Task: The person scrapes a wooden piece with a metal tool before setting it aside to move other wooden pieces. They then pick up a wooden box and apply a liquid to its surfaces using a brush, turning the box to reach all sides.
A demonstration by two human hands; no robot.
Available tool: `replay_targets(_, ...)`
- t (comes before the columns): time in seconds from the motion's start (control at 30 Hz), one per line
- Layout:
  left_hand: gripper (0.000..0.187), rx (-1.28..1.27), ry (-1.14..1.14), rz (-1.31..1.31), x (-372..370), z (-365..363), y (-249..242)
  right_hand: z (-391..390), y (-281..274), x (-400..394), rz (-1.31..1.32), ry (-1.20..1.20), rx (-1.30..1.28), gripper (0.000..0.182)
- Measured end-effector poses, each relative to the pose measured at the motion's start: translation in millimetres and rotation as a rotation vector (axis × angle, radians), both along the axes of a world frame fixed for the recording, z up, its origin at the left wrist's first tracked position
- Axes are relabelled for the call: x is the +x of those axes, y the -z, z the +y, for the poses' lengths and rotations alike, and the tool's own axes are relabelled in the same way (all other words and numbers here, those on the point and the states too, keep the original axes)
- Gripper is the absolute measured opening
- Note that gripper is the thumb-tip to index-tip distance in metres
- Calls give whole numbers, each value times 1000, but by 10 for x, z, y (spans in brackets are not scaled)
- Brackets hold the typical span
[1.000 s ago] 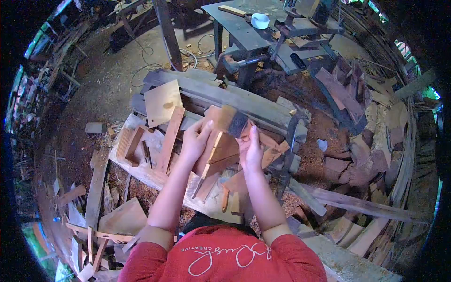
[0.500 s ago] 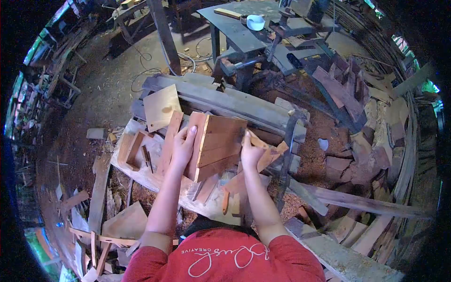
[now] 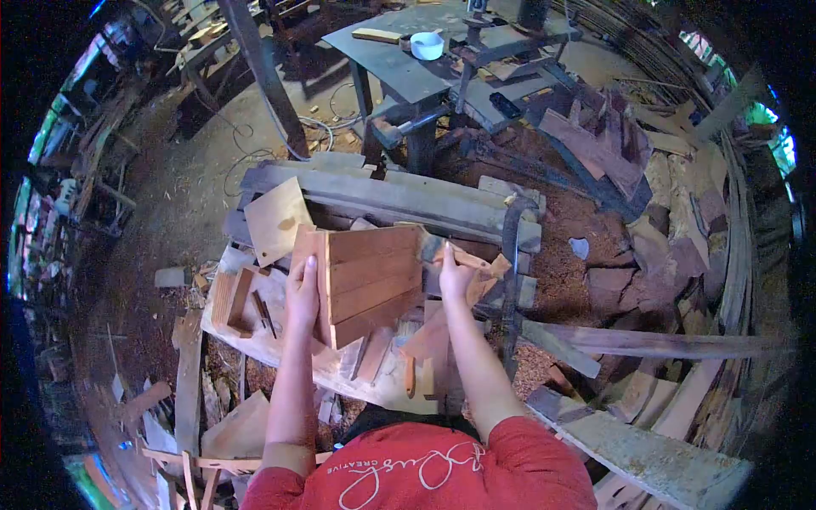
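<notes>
My left hand (image 3: 303, 297) grips the left edge of a reddish wooden box (image 3: 374, 276) built of slats, its thumb over the near side. The box is tilted up above the bench with its slatted face towards me. My right hand (image 3: 455, 276) is closed round a paintbrush (image 3: 469, 258) with a wooden handle. The brush's dark bristles lie at the right edge of the box. Beneath, on the pale workbench (image 3: 319, 367), lie an orange-handled tool (image 3: 410, 374), a small wooden frame (image 3: 242, 297) and thin dark tools (image 3: 264, 313).
A square plywood piece (image 3: 278, 219) leans behind the box against thick grey beams (image 3: 399, 194). Beyond stands a dark metal table (image 3: 382, 59) with a white bowl (image 3: 427, 46). Planks and offcuts (image 3: 642, 425) lie to the right, and more scrap wood (image 3: 242, 425) at lower left.
The box has turned so its slatted face shows more towards me. The brush, mostly behind its right edge before, now shows its bristles. The whole view has shifted slightly.
</notes>
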State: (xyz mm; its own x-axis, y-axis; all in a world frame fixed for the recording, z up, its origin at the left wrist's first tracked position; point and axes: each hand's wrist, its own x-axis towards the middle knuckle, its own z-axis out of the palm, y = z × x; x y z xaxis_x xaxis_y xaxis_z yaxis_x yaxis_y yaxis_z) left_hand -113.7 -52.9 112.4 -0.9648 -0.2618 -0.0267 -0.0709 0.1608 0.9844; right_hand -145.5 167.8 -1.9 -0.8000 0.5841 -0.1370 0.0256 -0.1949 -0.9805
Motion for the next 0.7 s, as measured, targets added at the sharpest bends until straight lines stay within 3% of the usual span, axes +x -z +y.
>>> replay_targets(0.07,33,8,52,-1,-1,-156,187,188,185,-27,-188,-25,270,18)
replay_targets(0.1,33,23,88,1,-14,-199,283,211,230,-56,-188,-16,268,18)
replay_targets(0.17,32,-14,118,31,7,-99,140,135,4,-68,10,69,495,17)
replay_targets(0.2,31,-57,114,32,19,-15,27,79,23,-99,154,-20,477,16)
replay_targets(0.23,31,-100,108,33,25,27,-25,-41,90,-139,95,83,534,15)
replay_targets(0.3,31,-37,89,14,-30,-48,145,-126,-204,-60,250,-10,725,13)
replay_targets(0.4,32,42,67,-5,-51,-44,142,-328,-801,119,399,-72,764,13)
replay_targets(0.5,33,69,99,-5,-64,-46,107,-558,-1038,321,518,-343,410,18)
replay_targets(0.53,33,41,100,-6,-64,-40,107,-599,-1063,369,516,-345,409,18)
replay_targets(0.6,32,12,100,-8,-73,-20,99,-643,-1082,423,598,-465,85,21)
replay_targets(0.63,33,-22,95,-3,-80,-14,81,-617,-1075,412,597,-468,83,21)
replay_targets(0.7,33,-57,81,-1,-66,14,14,-493,-998,354,244,-405,-360,22)
